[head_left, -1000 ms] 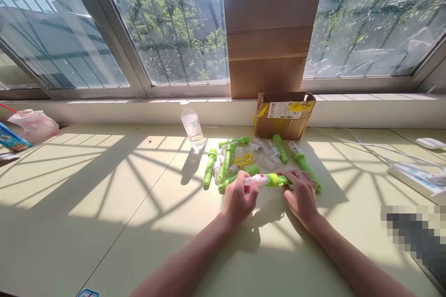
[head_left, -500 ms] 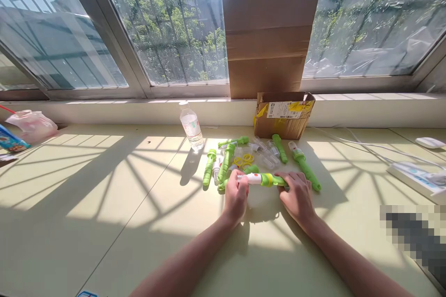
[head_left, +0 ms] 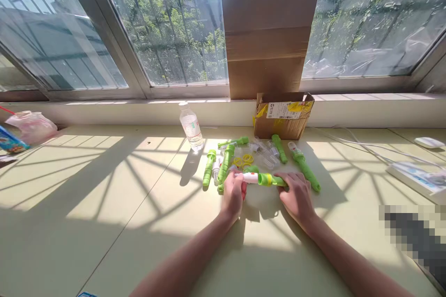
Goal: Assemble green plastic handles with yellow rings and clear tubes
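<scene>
Sunlight rakes a table (head_left: 153, 260); above it the left hand (head_left: 233, 196) pinches a white piece (head_left: 251, 177) and the right hand (head_left: 297, 196) grips a green tube (head_left: 275, 180), the parts end to end, long axes running sideways between the hands, though whether the ends meet is unclear.

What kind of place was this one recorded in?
Probably a room indoors, home or small workshop, I can't tell which: windows behind a table, a cardboard box standing on it, and loose green plastic parts scattered near the box.
</scene>
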Available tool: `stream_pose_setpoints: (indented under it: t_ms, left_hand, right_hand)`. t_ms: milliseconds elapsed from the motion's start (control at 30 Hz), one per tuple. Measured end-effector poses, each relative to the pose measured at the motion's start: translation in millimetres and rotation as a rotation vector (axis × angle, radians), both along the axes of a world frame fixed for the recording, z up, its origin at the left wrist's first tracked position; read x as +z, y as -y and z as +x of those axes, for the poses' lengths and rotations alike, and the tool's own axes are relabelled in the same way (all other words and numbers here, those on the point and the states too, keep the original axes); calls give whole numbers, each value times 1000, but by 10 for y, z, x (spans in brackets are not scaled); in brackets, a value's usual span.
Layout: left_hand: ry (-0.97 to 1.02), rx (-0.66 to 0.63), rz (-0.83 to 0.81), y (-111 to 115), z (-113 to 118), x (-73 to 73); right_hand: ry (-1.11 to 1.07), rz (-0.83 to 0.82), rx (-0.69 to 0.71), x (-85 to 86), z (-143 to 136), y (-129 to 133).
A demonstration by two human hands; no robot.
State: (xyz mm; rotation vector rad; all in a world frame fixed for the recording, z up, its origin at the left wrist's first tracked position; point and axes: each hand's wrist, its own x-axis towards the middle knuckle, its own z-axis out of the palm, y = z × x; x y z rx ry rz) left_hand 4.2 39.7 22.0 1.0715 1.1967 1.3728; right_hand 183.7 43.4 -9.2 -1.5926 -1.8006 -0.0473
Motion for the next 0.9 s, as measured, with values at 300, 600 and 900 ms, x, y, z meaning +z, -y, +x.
stream_pose_setpoints:
  t_ms: [300, 600, 900]
  left_hand:
    - [-199, -107, 93, 66, 33, 29]
    - [-11, -75, 1, -90, -51, 22]
    - [14, -71, 36, -52, -45, 89]
  right_hand:
    - [62, 64, 59, 7, -6, 30]
    - [40, 113, 195, 29, 7, 52]
    - [97, 4, 263, 23, -32, 120]
